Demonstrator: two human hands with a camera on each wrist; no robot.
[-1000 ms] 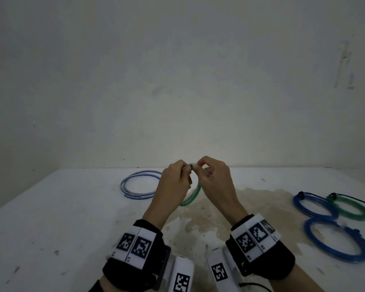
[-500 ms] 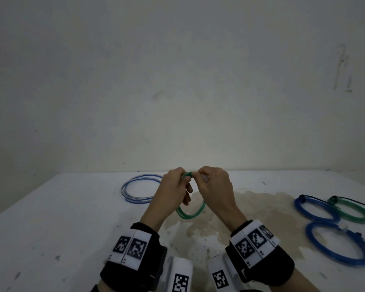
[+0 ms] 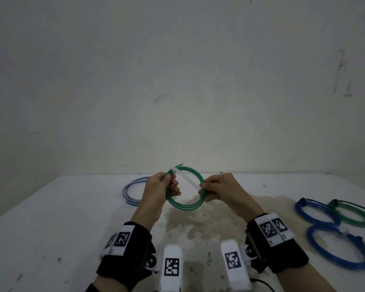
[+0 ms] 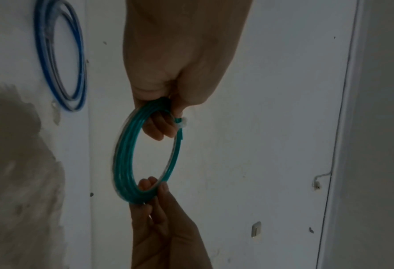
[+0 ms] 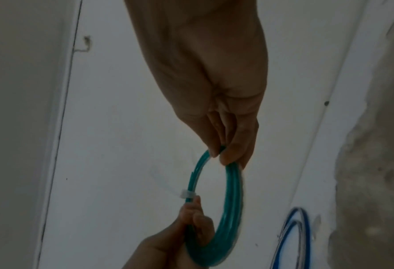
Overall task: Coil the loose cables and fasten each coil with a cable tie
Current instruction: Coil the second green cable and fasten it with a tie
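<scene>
At the far left of the white table [image 3: 51, 218] lies a loose blue cable [image 3: 133, 192], a slack ring of a few thin turns with clear sheathing and no tie on it that shows. Next comes the left hand [image 3: 160, 190], raised above the table, its fingers curled round the left side of the green coil [image 3: 185, 204] just below the white cable tie [image 3: 173, 171]. The coil is held upright in the air between the two hands — a round hoop of several glossy teal-green strands lying tight together, with short cut ends poking out beside the tie's small white head at the top left. The tie's pale tail [image 3: 191, 181] slants down across the hoop's opening towards the right. The right hand [image 3: 219, 190] pinches the coil's right side between thumb and fingertips, the other fingers folded in. A brown stain [image 3: 209, 224] spreads over the table under the hands. Far right, three finished coils lie flat — a blue coil [image 3: 313, 213], a green one [image 3: 354, 216] touching it, and a larger blue coil [image 3: 335, 249] nearer the edge — the first two with a dark tie, the third with a pale one.
</scene>
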